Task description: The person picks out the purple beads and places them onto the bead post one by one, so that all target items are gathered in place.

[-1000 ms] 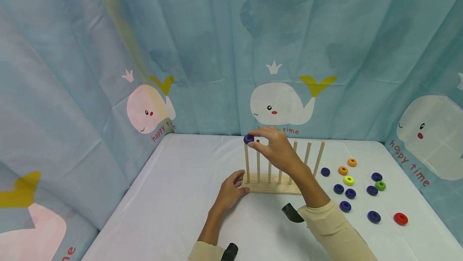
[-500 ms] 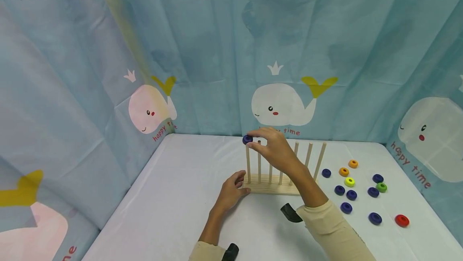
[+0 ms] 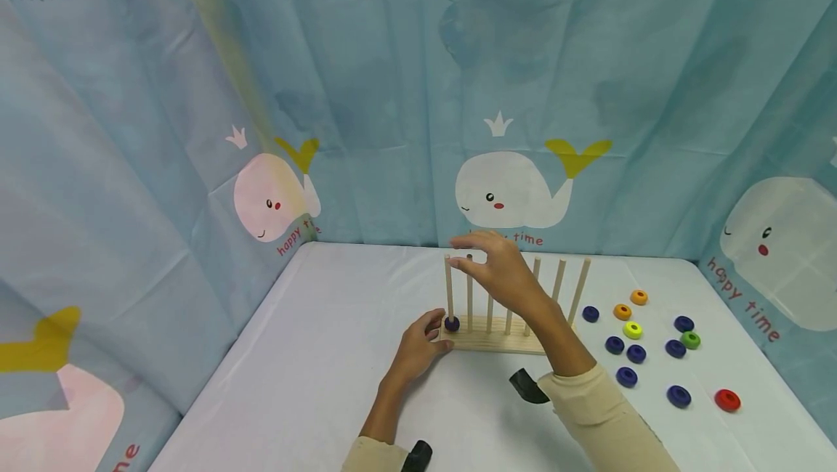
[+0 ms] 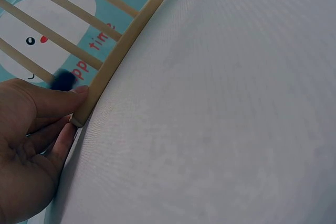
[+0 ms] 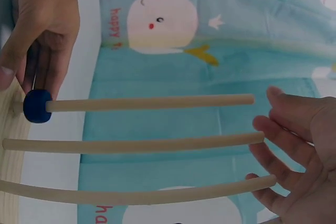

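Note:
A wooden peg stand (image 3: 497,342) has a row of upright pegs on a flat base. My left hand (image 3: 416,345) holds the base's left end; in the left wrist view the thumb and fingers (image 4: 63,140) pinch its corner. A dark blue ring (image 3: 452,324) is threaded on the leftmost peg (image 5: 152,102), low down by the base. Above, at the pegs' top ends, hovers my right hand (image 3: 500,272), thumb and index finger apart with nothing between them. The right forearm hides part of the base and some pegs.
To the right of the stand, loose rings lie scattered on the white tablecloth (image 3: 314,356): several blue ones (image 3: 678,396), two orange ones (image 3: 623,311), a yellow one (image 3: 632,330), a green one (image 3: 690,340) and a red one (image 3: 728,400). A whale-print curtain (image 3: 379,189) stands behind.
The right fingers have let go of the blue ring, which has dropped from the top of the leftmost peg to the base. Both hands have stayed nearly in place.

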A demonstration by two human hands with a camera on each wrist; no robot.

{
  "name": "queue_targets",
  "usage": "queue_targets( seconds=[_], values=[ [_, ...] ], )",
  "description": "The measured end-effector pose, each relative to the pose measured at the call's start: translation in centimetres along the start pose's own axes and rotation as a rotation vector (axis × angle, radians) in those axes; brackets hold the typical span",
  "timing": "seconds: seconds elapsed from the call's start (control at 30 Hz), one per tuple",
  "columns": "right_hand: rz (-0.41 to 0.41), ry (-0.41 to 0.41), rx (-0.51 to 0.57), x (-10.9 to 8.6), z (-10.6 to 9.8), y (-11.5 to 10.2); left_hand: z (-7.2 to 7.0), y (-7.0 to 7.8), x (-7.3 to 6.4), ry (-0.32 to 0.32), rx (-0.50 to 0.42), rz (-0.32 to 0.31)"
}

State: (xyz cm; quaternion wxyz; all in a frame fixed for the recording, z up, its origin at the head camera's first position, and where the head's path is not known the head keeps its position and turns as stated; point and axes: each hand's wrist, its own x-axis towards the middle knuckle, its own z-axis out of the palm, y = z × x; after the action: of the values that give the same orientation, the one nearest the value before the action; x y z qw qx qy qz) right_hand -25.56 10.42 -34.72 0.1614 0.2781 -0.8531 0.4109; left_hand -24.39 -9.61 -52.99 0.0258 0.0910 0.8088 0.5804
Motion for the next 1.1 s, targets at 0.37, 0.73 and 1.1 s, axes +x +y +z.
queue_targets(
  seconds=[0.37, 0.73, 1.1],
  values=[
    [-0.026, 0.084, 0.01, -1.1, -1.6, 0.4, 0.2, -0.1, 0.0, 0.009, 0.005, 0.006],
    [-0.058, 0.16, -0.014, -3.2, -3.7, 0.8, 0.2, -0.3, 0.0, 0.01, -0.003, 0.004],
    [-0.064, 0.257, -0.016, -5.4, -5.1, 2.0, 0.2, -0.4, 0.1, 0.023, -0.008, 0.02]
  ],
)
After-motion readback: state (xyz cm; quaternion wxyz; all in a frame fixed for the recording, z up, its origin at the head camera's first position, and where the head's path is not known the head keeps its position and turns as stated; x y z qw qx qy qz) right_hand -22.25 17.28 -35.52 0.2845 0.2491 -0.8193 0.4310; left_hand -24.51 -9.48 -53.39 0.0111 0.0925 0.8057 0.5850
